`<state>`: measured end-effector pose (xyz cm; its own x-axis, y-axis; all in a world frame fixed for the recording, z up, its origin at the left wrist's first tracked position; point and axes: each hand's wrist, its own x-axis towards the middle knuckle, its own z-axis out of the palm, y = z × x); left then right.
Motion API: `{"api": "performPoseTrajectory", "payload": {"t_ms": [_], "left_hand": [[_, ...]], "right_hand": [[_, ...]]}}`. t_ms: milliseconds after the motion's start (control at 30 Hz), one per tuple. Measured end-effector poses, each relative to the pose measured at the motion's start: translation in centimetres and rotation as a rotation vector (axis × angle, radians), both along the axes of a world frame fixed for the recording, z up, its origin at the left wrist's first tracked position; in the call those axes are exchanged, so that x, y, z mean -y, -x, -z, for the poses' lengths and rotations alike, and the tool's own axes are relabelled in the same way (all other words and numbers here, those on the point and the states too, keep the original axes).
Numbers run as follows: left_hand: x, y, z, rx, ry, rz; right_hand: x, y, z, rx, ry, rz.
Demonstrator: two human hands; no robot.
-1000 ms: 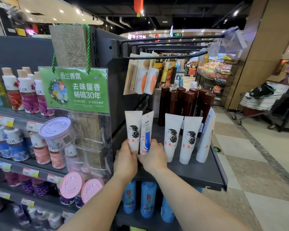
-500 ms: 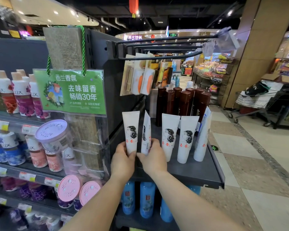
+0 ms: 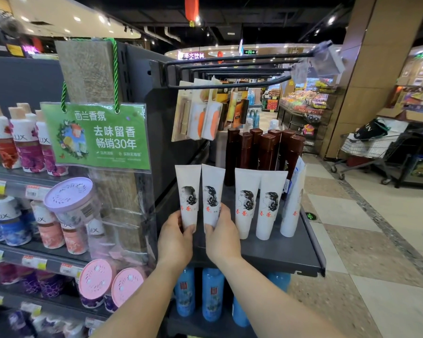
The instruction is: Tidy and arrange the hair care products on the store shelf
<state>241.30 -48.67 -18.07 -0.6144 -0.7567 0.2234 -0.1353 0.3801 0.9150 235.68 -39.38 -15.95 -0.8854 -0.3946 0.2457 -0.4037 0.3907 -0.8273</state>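
Note:
Several white hair-cream tubes printed with a woman's head stand cap-down in a row on the dark end shelf (image 3: 279,254). My left hand (image 3: 175,237) grips the base of the leftmost tube (image 3: 188,191). My right hand (image 3: 221,236) grips the base of the second tube (image 3: 211,191), whose printed front faces me. Two more tubes (image 3: 246,201) (image 3: 270,203) stand to the right with their fronts showing. A last tube (image 3: 292,206) at the right end is turned edge-on. Dark brown bottles (image 3: 266,150) stand behind the row.
Blue bottles (image 3: 211,293) fill the shelf below. Empty peg hooks (image 3: 230,69) jut out overhead, with carded combs (image 3: 200,118) hanging near the back panel. Left shelves hold body-wash bottles (image 3: 22,142), a green hanging sign (image 3: 95,135) and pink-lidded tubs (image 3: 97,279). A loaded trolley (image 3: 366,145) stands on the tiled aisle.
My right hand has turned the second tube from its blue-printed back through edge-on, so its front faces me. The left hand keeps its hold on the first tube.

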Motion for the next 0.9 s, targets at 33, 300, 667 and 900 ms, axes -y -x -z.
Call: {"api": "performPoseTrajectory", "payload": {"t_ms": [33, 300, 667, 900], "left_hand": [[0.0, 0.0, 0.1, 0.002, 0.004, 0.0], [-0.1, 0.1, 0.1, -0.006, -0.001, -0.022], [0.0, 0.3, 0.6, 0.02, 0.054, -0.039], [0.4, 0.7, 1.4, 0.058, 0.106, -0.036]], "right_hand": [[0.0, 0.0, 0.0, 0.009, 0.006, 0.001], [0.8, 0.1, 0.6, 0.017, 0.019, 0.069], [1.0, -0.2, 0.9, -0.003, 0.025, 0.079], [1.2, -0.1, 1.2, 0.022, 0.059, 0.098]]}}
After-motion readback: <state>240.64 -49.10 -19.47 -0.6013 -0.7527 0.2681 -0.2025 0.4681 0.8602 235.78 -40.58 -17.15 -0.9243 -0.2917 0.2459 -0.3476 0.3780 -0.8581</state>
